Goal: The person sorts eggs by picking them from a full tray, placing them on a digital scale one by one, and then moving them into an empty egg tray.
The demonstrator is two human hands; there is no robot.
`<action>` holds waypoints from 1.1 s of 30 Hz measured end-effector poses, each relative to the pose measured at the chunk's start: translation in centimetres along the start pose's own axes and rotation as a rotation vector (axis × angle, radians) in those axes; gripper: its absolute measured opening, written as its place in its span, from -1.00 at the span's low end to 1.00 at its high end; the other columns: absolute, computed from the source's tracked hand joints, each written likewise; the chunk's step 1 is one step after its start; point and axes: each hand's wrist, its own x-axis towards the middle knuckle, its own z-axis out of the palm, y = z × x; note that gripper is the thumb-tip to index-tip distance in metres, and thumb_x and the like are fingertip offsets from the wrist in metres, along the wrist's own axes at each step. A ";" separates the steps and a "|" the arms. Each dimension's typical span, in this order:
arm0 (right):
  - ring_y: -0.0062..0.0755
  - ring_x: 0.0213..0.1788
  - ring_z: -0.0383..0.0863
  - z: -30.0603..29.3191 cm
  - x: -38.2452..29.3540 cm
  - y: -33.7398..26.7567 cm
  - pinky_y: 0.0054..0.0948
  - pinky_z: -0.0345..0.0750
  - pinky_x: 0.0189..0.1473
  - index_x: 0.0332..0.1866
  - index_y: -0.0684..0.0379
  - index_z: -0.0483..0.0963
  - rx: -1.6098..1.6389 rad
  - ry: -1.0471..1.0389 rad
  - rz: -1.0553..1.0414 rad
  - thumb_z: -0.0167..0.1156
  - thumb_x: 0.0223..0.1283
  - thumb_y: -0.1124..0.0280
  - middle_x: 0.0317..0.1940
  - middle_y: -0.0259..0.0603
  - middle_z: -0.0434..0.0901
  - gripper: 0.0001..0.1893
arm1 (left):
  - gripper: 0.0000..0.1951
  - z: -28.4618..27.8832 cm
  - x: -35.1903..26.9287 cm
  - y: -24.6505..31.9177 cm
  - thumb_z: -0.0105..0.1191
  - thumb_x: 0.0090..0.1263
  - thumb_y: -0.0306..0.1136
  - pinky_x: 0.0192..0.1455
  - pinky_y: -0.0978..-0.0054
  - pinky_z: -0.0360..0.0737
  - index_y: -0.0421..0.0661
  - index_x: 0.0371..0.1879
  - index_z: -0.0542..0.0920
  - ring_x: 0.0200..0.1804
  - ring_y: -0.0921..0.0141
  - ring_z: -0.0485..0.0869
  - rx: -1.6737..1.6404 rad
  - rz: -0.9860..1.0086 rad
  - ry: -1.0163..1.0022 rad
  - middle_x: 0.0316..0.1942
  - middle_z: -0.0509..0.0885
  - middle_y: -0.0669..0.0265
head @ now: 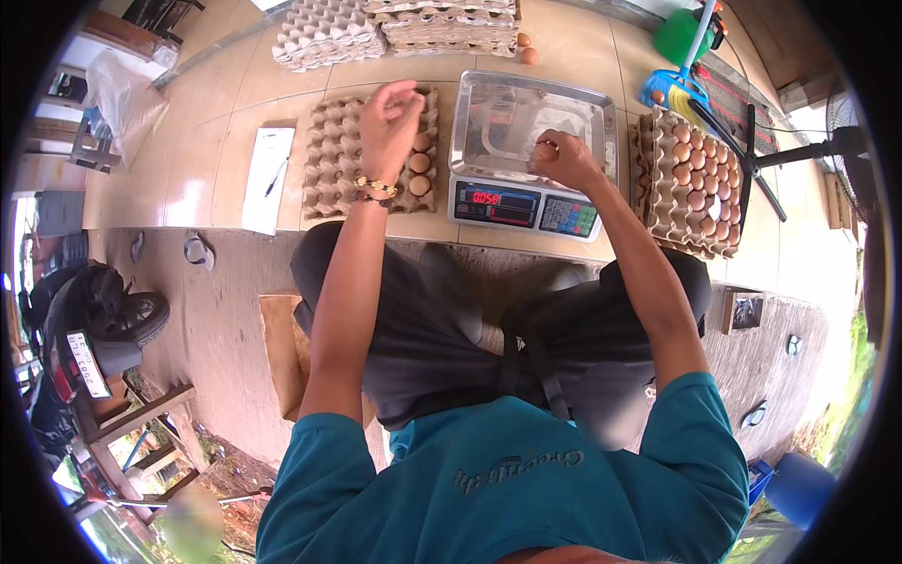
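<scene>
My right hand (572,161) grips a brown egg (546,151) with its fingertips, over the front part of the steel pan (521,92) of a digital weighing scale (459,211). Whether the egg touches the pan, I cannot tell. Red digits are lit on the scale's display, beside a keypad. My left hand (392,127), with a beaded bracelet at the wrist, hovers over a pulp egg tray (331,151). Its fingers are loosely bent and apart, with nothing visible in them. Three brown eggs (420,163) sit along that tray's right side, below the hand.
To the right, stacked trays hold several eggs (696,176), near a fan stand (754,158) and a blue broom (676,84). Pulp trays (451,32) are piled behind, with two loose eggs (528,56) beside them. Paper with a pen (268,180) lies left, close to the tiled ledge's edge.
</scene>
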 end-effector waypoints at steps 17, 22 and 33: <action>-0.11 -0.16 0.68 -3.4 -4.3 -10.4 -0.26 0.67 -0.09 0.08 0.21 0.47 0.415 0.254 -0.463 0.50 -0.14 0.48 -0.19 -0.07 0.62 -0.43 | -0.61 6.0 -3.8 1.5 0.39 0.25 -0.39 0.02 0.55 0.66 -0.30 0.00 0.64 -0.06 0.49 0.68 -0.323 -0.216 -0.519 -0.13 0.74 0.24; -0.20 0.02 0.68 -7.1 -7.7 -8.2 -0.29 0.69 0.07 0.12 0.23 0.51 0.356 0.288 -0.401 0.44 0.00 0.52 -0.04 -0.19 0.63 -0.50 | -0.33 9.9 -5.9 4.4 0.49 0.12 -0.43 0.03 0.49 0.69 -0.18 0.24 0.48 -0.04 0.45 0.67 -0.365 -0.009 -0.551 -0.08 0.67 0.24; -0.06 0.24 0.55 -15.5 -28.3 5.4 -0.18 0.51 0.36 0.33 0.45 0.29 1.571 0.864 -0.355 0.11 0.38 0.40 0.16 0.16 0.48 -0.50 | -0.52 9.7 -6.4 1.8 0.16 0.48 -0.30 0.18 0.47 0.55 -0.21 0.31 0.42 0.07 0.41 0.60 -0.230 -0.229 -0.529 0.17 0.53 0.17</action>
